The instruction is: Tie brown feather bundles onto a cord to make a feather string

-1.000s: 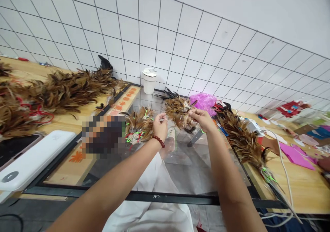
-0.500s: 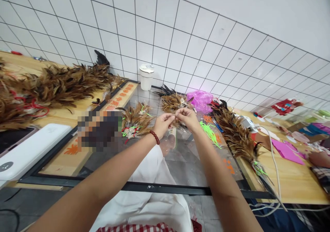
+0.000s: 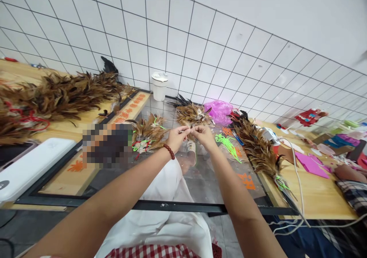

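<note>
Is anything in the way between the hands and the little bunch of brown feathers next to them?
Nothing visible. The left hand and right hand meet with pinched fingertips right at the near edge of the feather bunch, above the glass table. What they pinch is too small to tell.

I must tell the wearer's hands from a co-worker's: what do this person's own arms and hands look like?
The left hand and right hand are ungloved; no sleeves show above them. A bracelet of round dark red beads circles the left wrist; the right wrist bears nothing. No rings can be made out.
</note>
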`<state>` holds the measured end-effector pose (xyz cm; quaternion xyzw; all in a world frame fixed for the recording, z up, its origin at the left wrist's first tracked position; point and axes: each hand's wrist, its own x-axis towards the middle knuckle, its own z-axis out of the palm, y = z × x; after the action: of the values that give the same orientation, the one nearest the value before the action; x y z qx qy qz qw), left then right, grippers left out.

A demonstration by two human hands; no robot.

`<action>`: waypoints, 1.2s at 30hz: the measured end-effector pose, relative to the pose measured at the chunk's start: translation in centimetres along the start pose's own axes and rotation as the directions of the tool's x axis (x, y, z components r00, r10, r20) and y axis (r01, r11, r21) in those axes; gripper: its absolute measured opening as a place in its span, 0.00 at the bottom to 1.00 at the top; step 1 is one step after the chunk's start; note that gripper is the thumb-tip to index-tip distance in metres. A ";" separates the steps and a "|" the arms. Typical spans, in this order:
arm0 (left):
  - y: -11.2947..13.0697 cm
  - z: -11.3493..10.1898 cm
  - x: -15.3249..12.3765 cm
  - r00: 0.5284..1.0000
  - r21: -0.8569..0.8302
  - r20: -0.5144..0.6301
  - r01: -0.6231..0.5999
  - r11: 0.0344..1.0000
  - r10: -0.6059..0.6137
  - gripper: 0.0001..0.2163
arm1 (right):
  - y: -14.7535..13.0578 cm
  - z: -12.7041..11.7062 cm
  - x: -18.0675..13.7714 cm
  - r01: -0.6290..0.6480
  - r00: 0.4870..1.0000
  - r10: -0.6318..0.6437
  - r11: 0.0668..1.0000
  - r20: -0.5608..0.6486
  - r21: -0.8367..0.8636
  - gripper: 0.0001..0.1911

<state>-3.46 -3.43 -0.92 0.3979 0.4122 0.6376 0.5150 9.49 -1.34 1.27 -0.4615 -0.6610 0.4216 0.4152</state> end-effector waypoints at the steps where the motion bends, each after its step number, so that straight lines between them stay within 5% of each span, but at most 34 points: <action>1: 0.0 0.0 0.0 1.000 -0.014 0.013 -0.003 1.000 0.003 0.09 | 0.1 0.3 -0.1 0.022 0.999 -0.021 1.000 0.024 -0.021 0.13; 5: 0.3 -0.2 0.2 0.998 -0.100 -0.068 0.000 0.995 -0.007 0.06 | 0.1 0.7 -0.6 0.078 0.997 -0.074 0.950 0.025 -0.302 0.10; 9: 0.5 -0.3 0.5 0.984 -0.163 -0.158 0.051 0.985 -0.077 0.07 | 0.0 0.4 -1.1 0.233 0.962 -0.263 0.640 0.076 -0.732 0.18; 13: 0.5 -0.2 0.6 0.977 -0.194 -0.196 0.050 0.980 -0.089 0.06 | 0.4 0.3 -1.1 0.358 0.925 -0.282 0.413 0.256 -0.837 0.17; 20: 0.5 -0.2 0.8 0.962 -0.274 -0.242 0.054 0.960 -0.123 0.02 | -1.3 -1.5 -1.9 0.078 0.949 -0.300 0.521 -0.097 -0.850 0.20; 22: 0.5 -0.4 1.0 0.956 -0.300 -0.263 0.050 0.953 -0.133 0.02 | -2.7 -0.5 -4.0 0.133 0.966 -0.258 0.532 -0.010 -0.836 0.20; 24: 0.5 -0.6 1.2 0.953 -0.309 -0.269 0.051 0.950 -0.138 0.02 | -3.7 1.7 -6.9 0.274 0.961 -0.194 0.539 0.199 -0.797 0.21; 26: 0.6 -0.8 1.3 0.956 -0.298 -0.260 0.057 0.953 -0.139 0.03 | -4.2 4.2 -9.5 0.376 0.922 -0.132 0.531 0.364 -0.759 0.30; 29: 0.6 -0.9 1.3 0.962 -0.292 -0.242 0.053 0.955 -0.127 0.04 | -3.4 6.3 -11.4 0.381 0.898 -0.013 0.524 0.440 -0.762 0.44; 32: 0.6 -0.8 1.2 0.968 -0.291 -0.220 0.055 0.955 -0.122 0.03 | -1.6 4.4 -11.5 0.297 0.919 0.090 0.478 0.383 -0.826 0.45; 36: 0.5 -0.7 1.3 0.970 -0.287 -0.207 0.061 0.956 -0.124 0.02 | 0.9 -2.7 -12.2 0.061 0.967 0.213 0.329 0.137 -0.942 0.46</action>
<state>-4.47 -2.34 -0.59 0.2277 0.3919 0.7047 0.5459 15.06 -12.42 -0.76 -0.5929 -0.8040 0.0329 -0.0300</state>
